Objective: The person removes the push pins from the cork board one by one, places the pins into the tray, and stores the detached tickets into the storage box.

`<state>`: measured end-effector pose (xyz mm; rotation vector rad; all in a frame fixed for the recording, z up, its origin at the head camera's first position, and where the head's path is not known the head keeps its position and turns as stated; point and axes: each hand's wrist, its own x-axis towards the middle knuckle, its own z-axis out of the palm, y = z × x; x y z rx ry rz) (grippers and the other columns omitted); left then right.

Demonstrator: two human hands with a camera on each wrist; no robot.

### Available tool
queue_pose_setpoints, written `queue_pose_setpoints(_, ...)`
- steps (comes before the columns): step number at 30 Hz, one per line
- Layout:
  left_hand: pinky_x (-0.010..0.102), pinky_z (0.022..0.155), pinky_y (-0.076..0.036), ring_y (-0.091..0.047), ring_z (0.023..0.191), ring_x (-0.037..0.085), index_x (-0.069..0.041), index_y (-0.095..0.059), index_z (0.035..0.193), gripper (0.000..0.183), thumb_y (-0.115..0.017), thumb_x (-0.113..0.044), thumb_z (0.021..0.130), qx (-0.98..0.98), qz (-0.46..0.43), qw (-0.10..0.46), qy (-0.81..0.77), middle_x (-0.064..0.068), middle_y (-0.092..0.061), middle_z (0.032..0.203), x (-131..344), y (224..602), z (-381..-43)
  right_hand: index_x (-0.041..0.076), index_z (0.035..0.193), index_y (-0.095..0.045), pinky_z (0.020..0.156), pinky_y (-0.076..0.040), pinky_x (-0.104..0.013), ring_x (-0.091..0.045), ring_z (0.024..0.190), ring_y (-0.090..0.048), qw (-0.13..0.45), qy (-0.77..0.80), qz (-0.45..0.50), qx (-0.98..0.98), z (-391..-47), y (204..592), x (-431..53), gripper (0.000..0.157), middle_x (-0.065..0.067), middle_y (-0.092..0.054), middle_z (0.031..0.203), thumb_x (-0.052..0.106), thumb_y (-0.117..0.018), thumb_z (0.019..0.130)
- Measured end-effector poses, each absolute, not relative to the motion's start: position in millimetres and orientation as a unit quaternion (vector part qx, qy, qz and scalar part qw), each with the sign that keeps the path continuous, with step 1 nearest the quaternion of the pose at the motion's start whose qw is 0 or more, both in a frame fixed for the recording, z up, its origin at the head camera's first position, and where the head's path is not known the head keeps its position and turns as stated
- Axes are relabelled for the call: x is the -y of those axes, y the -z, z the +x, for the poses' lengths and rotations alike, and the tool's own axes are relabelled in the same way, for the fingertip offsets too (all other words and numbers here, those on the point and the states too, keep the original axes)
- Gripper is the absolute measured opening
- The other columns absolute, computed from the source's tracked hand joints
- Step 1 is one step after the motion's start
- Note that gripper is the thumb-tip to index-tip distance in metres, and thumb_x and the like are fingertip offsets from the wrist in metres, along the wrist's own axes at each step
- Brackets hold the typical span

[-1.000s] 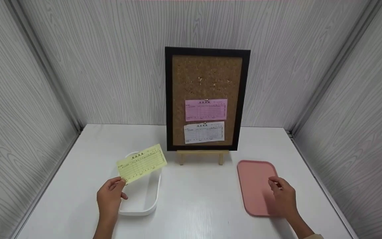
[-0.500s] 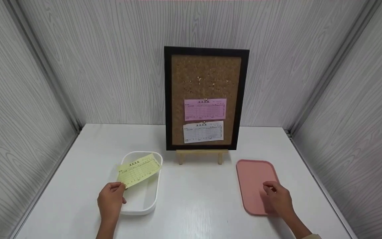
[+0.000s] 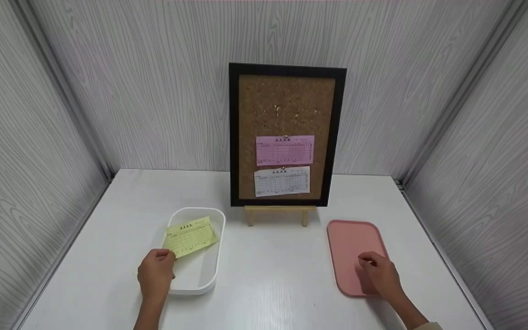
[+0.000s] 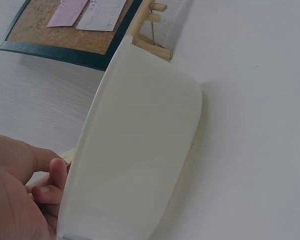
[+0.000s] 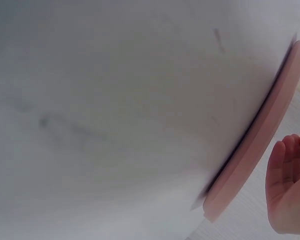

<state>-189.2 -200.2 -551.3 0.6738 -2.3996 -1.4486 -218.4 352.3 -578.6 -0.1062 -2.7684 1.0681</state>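
Observation:
At the lower left of the head view, my left hand (image 3: 156, 272) pinches the near left corner of a yellow printed form slip (image 3: 191, 237). The slip lies at a slant within the white bin (image 3: 218, 270), its far edge low inside the walls. In the left wrist view the bin's outer wall (image 4: 130, 130) hides most of the slip and the fingertips. My right hand (image 3: 381, 273) hovers over the pink tray (image 3: 349, 243), fingers loosely curled and thumb near the index finger. Nothing shows between those fingers; the right wrist view has the hand (image 5: 292, 185) beside the tray's edge (image 5: 260, 135).
A black-framed cork board (image 3: 287, 98) stands upright on a small wooden easel (image 3: 280, 209) at the back centre. Pinned on it are a pink slip (image 3: 285, 153) and, below, a white slip (image 3: 282, 183). Pale wood-grain panels (image 3: 172, 91) wall in the white table (image 3: 264, 275).
The yellow slip has come down from above the bin into it, with my left hand lowering slightly. My right hand has drifted a little left and down over the pink tray.

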Motion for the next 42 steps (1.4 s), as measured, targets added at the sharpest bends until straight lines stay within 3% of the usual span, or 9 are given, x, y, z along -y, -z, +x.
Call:
queue_pose_setpoints(8, 0.029, 0.058, -0.051, -0.069, 0.072, 0.025, 0.005, -0.064, 0.115, 0.031, -0.052, -0.019, 0.098, 0.850, 0.208, 0.099, 0.474, 0.023, -0.071, 0.107, 197.5, 551.9, -191.0, 0.011, 0.104, -0.076, 0.081, -0.051, -0.036, -0.018, 0.093, -0.065, 0.055, -0.340, -0.044, 0.938, -220.1, 582.4, -352.9, 0.013, -0.005, -0.074, 0.102, 0.009, -0.069, 0.092)
queue_pose_setpoints(15, 0.046, 0.079, -0.054, -0.067, 0.101, 0.037, 0.008, -0.061, 0.122, 0.037, -0.053, -0.020, 0.098, 0.861, 0.183, 0.069, 0.469, 0.028, -0.068, 0.115, 198.9, 550.8, -192.8, 0.011, 0.099, -0.077, 0.082, -0.052, -0.039, -0.019, 0.092, -0.068, 0.047, -0.319, -0.041, 0.946, -220.8, 587.7, -352.1, 0.011, -0.004, -0.075, 0.098, 0.011, -0.073, 0.089)
queue_pose_setpoints(25, 0.053, 0.087, -0.051, -0.065, 0.109, 0.044, 0.013, -0.056, 0.129, 0.043, -0.053, -0.019, 0.100, 0.892, 0.188, 0.031, 0.409, 0.031, -0.065, 0.120, 206.4, 545.1, -187.8, 0.013, 0.101, -0.077, 0.084, -0.053, -0.041, -0.015, 0.091, -0.066, 0.015, -0.321, -0.054, 0.946, -216.7, 595.0, -336.4, 0.012, -0.002, -0.075, 0.099, 0.012, -0.072, 0.090)
queue_pose_setpoints(28, 0.052, 0.083, -0.053, -0.067, 0.105, 0.044, 0.014, -0.057, 0.125, 0.039, -0.055, -0.016, 0.100, 0.906, 0.184, 0.041, 0.378, 0.032, -0.067, 0.117, 205.8, 541.6, -185.0, 0.013, 0.101, -0.077, 0.084, -0.053, -0.040, -0.015, 0.091, -0.066, 0.012, -0.320, -0.052, 0.946, -216.2, 598.2, -331.8, 0.012, -0.001, -0.075, 0.099, 0.012, -0.072, 0.090)
queue_pose_setpoints(34, 0.036, 0.062, -0.055, -0.071, 0.080, 0.029, 0.015, -0.059, 0.121, 0.035, -0.056, -0.011, 0.100, 0.920, 0.175, 0.045, 0.348, 0.032, -0.070, 0.106, 199.8, 541.6, -180.6, 0.013, 0.099, -0.076, 0.084, -0.054, -0.043, -0.017, 0.091, -0.067, 0.024, -0.300, -0.040, 0.953, -216.8, 595.5, -329.1, 0.010, -0.003, -0.075, 0.098, 0.011, -0.071, 0.090)
queue_pose_setpoints(42, 0.039, 0.060, -0.053, -0.072, 0.077, 0.028, 0.009, -0.066, 0.116, 0.029, -0.061, -0.013, 0.097, 0.929, 0.145, 0.088, 0.328, 0.024, -0.074, 0.099, 177.8, 544.6, -185.9, 0.012, 0.101, -0.076, 0.084, -0.055, -0.045, -0.017, 0.091, -0.067, 0.035, -0.259, -0.009, 0.965, -221.4, 579.1, -333.0, 0.011, -0.001, -0.075, 0.098, 0.011, -0.071, 0.091)
